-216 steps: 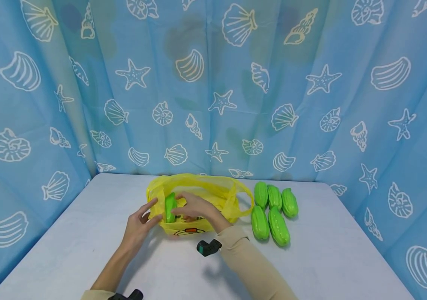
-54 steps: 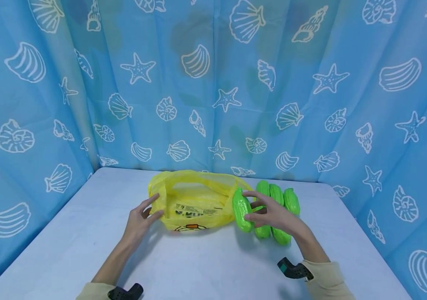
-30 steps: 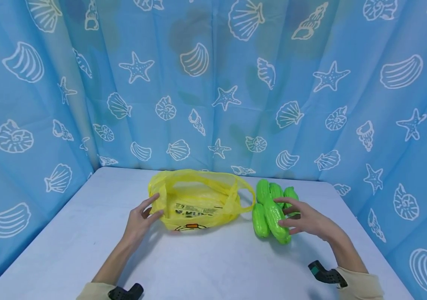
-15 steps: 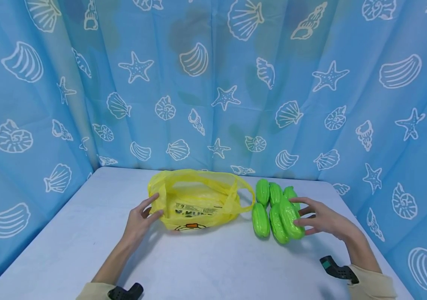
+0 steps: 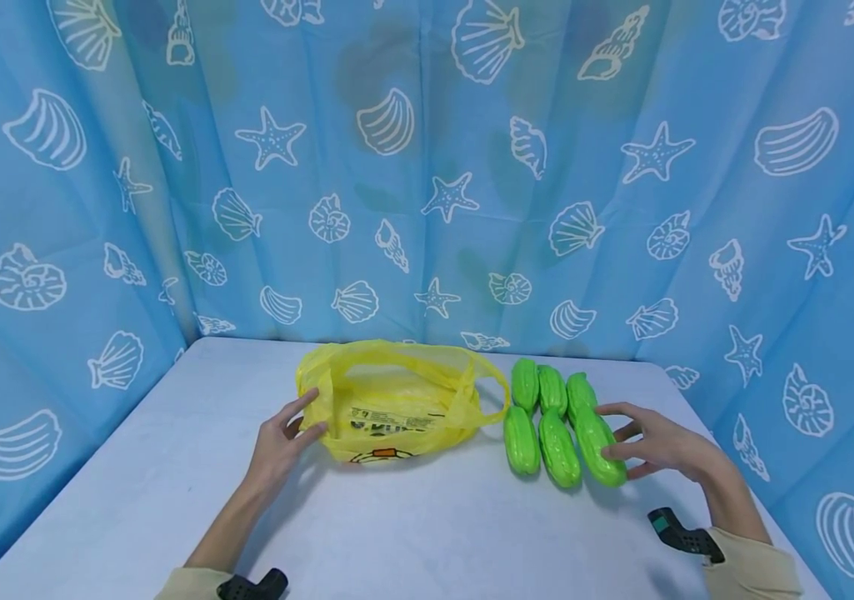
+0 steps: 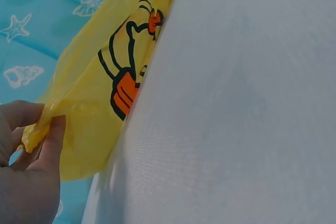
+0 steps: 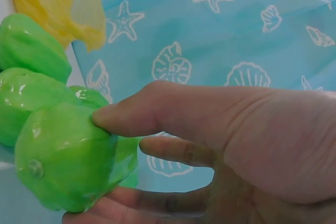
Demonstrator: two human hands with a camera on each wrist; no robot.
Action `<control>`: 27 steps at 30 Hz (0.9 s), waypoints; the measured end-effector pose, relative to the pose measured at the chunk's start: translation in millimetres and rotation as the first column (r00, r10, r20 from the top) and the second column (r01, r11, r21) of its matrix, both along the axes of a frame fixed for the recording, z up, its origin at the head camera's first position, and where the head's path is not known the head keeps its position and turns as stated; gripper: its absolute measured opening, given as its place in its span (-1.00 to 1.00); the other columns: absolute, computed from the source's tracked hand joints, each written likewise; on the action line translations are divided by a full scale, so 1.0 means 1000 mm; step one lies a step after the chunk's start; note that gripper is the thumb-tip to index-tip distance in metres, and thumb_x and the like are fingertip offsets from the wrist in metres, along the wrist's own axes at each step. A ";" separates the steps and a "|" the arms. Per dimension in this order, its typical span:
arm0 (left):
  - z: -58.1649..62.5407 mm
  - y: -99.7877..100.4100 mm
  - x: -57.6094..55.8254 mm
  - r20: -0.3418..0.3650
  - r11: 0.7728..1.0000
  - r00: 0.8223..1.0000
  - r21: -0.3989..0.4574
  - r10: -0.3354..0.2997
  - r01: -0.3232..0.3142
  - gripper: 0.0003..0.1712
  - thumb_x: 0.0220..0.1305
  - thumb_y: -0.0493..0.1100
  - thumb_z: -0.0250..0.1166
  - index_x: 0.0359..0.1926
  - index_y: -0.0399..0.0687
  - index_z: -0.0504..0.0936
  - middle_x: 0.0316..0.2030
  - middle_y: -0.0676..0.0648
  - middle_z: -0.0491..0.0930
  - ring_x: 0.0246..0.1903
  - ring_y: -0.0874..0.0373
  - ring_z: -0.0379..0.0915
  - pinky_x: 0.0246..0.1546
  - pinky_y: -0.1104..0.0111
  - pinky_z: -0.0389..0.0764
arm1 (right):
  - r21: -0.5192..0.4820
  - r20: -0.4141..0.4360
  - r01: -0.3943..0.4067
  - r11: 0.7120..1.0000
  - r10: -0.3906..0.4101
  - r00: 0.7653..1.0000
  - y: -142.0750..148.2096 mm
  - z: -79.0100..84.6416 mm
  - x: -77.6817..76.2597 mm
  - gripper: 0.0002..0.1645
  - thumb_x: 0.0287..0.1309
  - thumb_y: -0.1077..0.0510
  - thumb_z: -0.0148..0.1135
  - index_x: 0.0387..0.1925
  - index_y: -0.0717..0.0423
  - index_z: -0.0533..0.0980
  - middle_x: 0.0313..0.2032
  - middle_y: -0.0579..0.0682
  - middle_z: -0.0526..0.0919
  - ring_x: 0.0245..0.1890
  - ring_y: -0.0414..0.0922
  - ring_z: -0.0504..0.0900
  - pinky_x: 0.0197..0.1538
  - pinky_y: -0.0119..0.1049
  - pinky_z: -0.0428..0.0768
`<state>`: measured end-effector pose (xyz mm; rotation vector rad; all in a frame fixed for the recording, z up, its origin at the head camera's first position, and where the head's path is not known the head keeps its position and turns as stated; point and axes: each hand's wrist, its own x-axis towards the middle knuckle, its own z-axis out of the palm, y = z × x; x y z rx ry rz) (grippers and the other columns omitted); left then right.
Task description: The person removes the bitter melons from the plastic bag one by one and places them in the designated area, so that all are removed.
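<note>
My right hand [image 5: 662, 446] holds a shiny green ridged gourd [image 5: 597, 450] between thumb and fingers. This gourd is at the near end of the right-hand column of gourds, with its round stem end [image 7: 35, 168] facing the right wrist camera. To its left, several like gourds [image 5: 558, 448] lie in two rows on the table. My left hand [image 5: 278, 442] pinches the left edge of a yellow plastic bag [image 5: 397, 450] between thumb and fingers. The bag lies with its mouth spread, dark print showing inside and an orange and black drawing on its near side [image 6: 125, 95].
The white table [image 5: 412, 533] runs up to a blue curtain [image 5: 427, 250] with white shells and starfish at the back and sides. A yellow bag handle [image 5: 497, 400] loops out to the right, close to the gourds.
Earlier my right hand was inside the bag by a gourd. It then carried a gourd rightward out past the bag and over the others, to the near right of the group. My left hand stayed.
</note>
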<state>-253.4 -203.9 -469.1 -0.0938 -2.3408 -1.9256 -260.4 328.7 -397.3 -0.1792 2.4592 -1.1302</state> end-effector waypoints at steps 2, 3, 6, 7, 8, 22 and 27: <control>-0.001 0.000 0.000 -0.001 1.000 1.000 -0.009 0.003 -0.003 -0.29 0.31 -0.15 0.31 0.44 0.01 0.30 0.51 -0.10 0.09 0.43 -0.12 0.18 0.13 0.57 0.51 | 0.008 0.019 -0.001 1.000 0.001 1.000 0.001 -0.002 -0.001 0.00 0.18 0.04 0.36 0.47 0.25 0.03 0.23 0.49 0.27 0.13 0.22 0.49 -0.12 -0.01 0.73; -0.001 0.000 0.000 0.000 1.000 1.000 -0.015 0.006 -0.006 -0.30 0.31 -0.15 0.31 0.44 0.01 0.30 0.51 -0.09 0.10 0.43 -0.13 0.18 0.15 0.55 0.50 | 0.013 0.028 0.001 1.000 -0.001 1.000 0.002 -0.002 -0.001 0.00 0.18 0.05 0.36 0.47 0.26 0.03 0.22 0.49 0.27 0.11 0.20 0.52 -0.12 -0.01 0.73; -0.001 0.000 0.000 0.003 1.000 1.000 -0.027 0.014 -0.014 -0.30 0.31 -0.14 0.31 0.43 0.03 0.31 0.51 -0.09 0.10 0.43 -0.13 0.17 0.18 0.49 0.50 | 0.021 0.049 0.005 1.000 -0.006 0.999 0.002 -0.005 -0.002 -0.02 0.18 0.07 0.35 0.46 0.27 0.04 0.21 0.50 0.28 0.06 0.16 0.56 -0.13 0.01 0.72; -0.001 0.000 0.000 0.001 0.999 1.000 -0.028 0.016 -0.016 -0.30 0.31 -0.14 0.31 0.43 0.02 0.31 0.51 -0.09 0.11 0.43 -0.13 0.17 0.18 0.48 0.50 | 0.023 0.053 0.006 1.000 -0.007 0.999 0.002 -0.005 -0.002 -0.02 0.18 0.08 0.35 0.46 0.28 0.04 0.21 0.51 0.28 0.05 0.15 0.57 -0.13 0.01 0.72; -0.001 0.000 -0.001 0.002 0.999 1.000 -0.027 0.017 -0.017 -0.30 0.31 -0.15 0.31 0.43 0.02 0.32 0.51 -0.09 0.11 0.43 -0.13 0.17 0.18 0.49 0.50 | 0.025 0.057 0.008 1.000 -0.010 0.998 0.002 -0.006 -0.002 -0.03 0.18 0.08 0.35 0.45 0.28 0.05 0.20 0.51 0.29 0.04 0.15 0.58 -0.14 0.01 0.72; -0.002 0.000 0.000 0.000 1.000 1.000 0.001 0.005 -0.005 -0.30 0.31 -0.15 0.31 0.43 0.01 0.30 0.51 -0.10 0.09 0.43 -0.12 0.18 0.07 0.62 0.52 | 0.048 0.046 0.046 0.998 -0.048 0.998 0.001 -0.020 -0.010 -0.01 0.15 0.09 0.37 0.44 0.30 0.04 0.19 0.55 0.30 0.03 0.18 0.59 -0.14 0.02 0.72; -0.003 -0.001 -0.001 -0.003 1.000 1.000 -0.007 0.008 -0.008 -0.29 0.31 -0.16 0.31 0.43 -0.01 0.30 0.51 -0.10 0.11 0.42 -0.13 0.19 0.07 0.62 0.52 | 0.039 0.047 0.054 0.998 -0.056 0.997 0.000 -0.023 -0.012 0.00 0.16 0.09 0.36 0.45 0.31 0.03 0.19 0.54 0.30 0.02 0.17 0.59 -0.14 0.03 0.72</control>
